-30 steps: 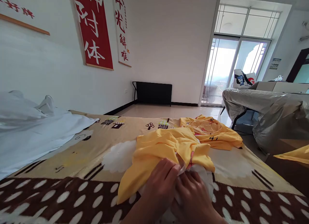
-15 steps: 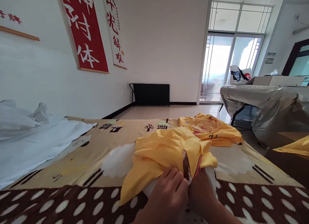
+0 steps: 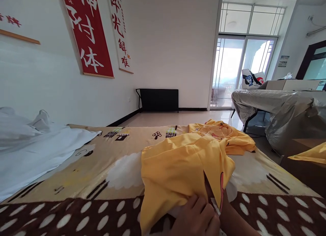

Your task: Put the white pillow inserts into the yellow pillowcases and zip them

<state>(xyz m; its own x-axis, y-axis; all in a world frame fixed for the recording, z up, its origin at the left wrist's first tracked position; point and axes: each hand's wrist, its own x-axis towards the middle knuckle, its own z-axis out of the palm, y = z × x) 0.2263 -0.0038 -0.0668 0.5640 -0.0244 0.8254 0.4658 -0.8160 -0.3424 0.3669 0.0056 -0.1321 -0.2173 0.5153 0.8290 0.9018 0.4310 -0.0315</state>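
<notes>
A yellow cloth cover (image 3: 173, 164) with a slit-like opening lies bunched in front of me on the blanket. My left hand (image 3: 197, 217) is closed on its near edge, beside the opening. My right hand (image 3: 224, 205) reaches under the cloth at the right side of the slit; its fingers are hidden, and only the wrist and forearm show plainly. A narrow white strip (image 3: 215, 206) runs along the opening between the hands. Something white and soft (image 3: 231, 188) peeks out beneath the cover on the right; its kind is not clear.
The beige and brown blanket (image 3: 122, 134) spreads under everything. Beyond the cover lies a crumpled yellow printed cloth (image 3: 239, 141). White fabric (image 3: 51, 144) is heaped at left. At right stand a plastic-draped table (image 3: 275, 96) and another yellow cloth (image 3: 310, 154).
Both hands have moved nearer to me and slightly right, drawing the yellow cover along and spreading it flatter. My right hand has gone further under the cloth.
</notes>
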